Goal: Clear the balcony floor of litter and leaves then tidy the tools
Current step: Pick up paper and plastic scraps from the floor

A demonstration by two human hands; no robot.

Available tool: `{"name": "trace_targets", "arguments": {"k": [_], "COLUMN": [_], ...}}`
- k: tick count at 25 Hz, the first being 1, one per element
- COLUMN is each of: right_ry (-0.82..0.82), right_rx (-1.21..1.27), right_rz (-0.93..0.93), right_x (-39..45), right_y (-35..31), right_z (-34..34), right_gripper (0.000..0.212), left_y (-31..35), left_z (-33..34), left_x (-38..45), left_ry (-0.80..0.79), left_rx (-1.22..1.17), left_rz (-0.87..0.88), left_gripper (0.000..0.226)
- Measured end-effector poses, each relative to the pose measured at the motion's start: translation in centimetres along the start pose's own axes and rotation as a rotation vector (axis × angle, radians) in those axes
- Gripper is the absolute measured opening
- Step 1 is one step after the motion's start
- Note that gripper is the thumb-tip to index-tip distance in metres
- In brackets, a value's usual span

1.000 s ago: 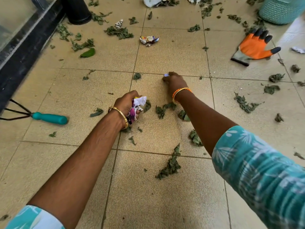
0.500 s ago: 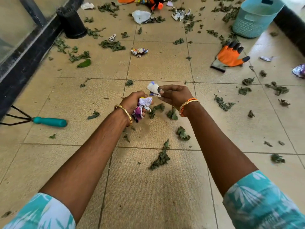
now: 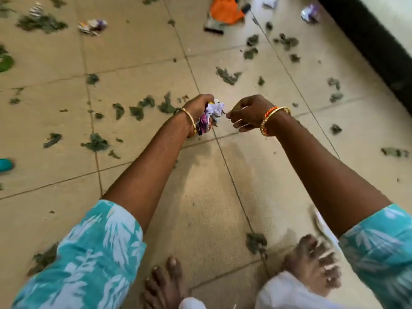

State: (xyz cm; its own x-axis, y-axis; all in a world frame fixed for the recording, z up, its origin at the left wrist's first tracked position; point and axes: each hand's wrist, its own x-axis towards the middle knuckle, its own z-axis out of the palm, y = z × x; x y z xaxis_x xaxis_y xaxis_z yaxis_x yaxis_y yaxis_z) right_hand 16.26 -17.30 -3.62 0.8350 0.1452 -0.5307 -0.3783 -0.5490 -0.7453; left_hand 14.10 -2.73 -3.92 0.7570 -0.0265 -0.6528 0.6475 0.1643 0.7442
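On the balcony floor: tan tiles strewn with dry green leaves and scraps of paper; two bare feet at the lower edge of the view
Left hand: fingers curled round a crumpled wad of litter, white and purple paper bunched in the fist, held above the floor
Right hand: just beside the wad, fingers loosely curled, thumb and forefinger drawn together at the wad's edge; whether they pinch a scrap cannot be told from this blurred view
Litter still lying: a crumpled wrapper on the far tiles to the left, another scrap near the dark wall at upper right, well apart from the hands
Tools: an orange glove flat on the floor at the top of the view; a teal handle end at the left edge, both untouched
Step in hand: gathering loose paper into one bundle, judged an early stage, since leaves cover most tiles
Next move calls for: a reach with the right hand to the nearest remaining scrap while the left keeps its hold, then a receptacle for the bundle; none is visible here
Risk: small pieces may slip out of the overfull fist
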Motion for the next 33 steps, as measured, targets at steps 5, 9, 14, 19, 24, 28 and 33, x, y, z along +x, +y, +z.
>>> {"name": "trace_targets", "arguments": {"k": [5, 9, 14, 19, 24, 28, 33], "right_ry": [-0.264, -0.161, 0.415, 0.554, 0.439, 0.178, 0.287], "right_rx": [-0.223, -0.275, -0.010, 0.338, 0.352, -0.092, -0.323], "right_rz": [0.149, 0.015, -0.066, 0.169, 0.423, 0.448, 0.226], "right_x": [-4.2, -6.6, -7.9, -14.7, -23.6, -21.5, -18.7], "right_y": [7.0, 10.2, 13.7, 19.0, 24.8, 25.1, 24.9], "right_z": [-1.6, -1.6, -6.4, -15.7, -18.7, -13.0, -10.8], "right_gripper": [0.017, 0.009, 0.003, 0.016, 0.022, 0.060, 0.023], "left_y": [-4.0, -5.4, -5.6, -6.6, -9.1, -10.1, -10.2], "left_z": [5.1, 8.6, 14.5, 24.0, 29.6, 30.5, 29.0], "left_x": [0.7, 0.6, 2.6, 1.4, -0.1, -0.4, 0.7], "left_ry": [-0.131, -0.186, -0.247, -0.374, -0.529, -0.572, -0.553], "left_rx": [0.166, 0.174, 0.259, 0.235, 0.545, 0.633, 0.600], "left_rz": [-0.122, -0.175, -0.190, -0.147, -0.117, -0.148, -0.169], "left_gripper": [0.035, 0.034, 0.038, 0.033, 0.026, 0.023, 0.017]}}
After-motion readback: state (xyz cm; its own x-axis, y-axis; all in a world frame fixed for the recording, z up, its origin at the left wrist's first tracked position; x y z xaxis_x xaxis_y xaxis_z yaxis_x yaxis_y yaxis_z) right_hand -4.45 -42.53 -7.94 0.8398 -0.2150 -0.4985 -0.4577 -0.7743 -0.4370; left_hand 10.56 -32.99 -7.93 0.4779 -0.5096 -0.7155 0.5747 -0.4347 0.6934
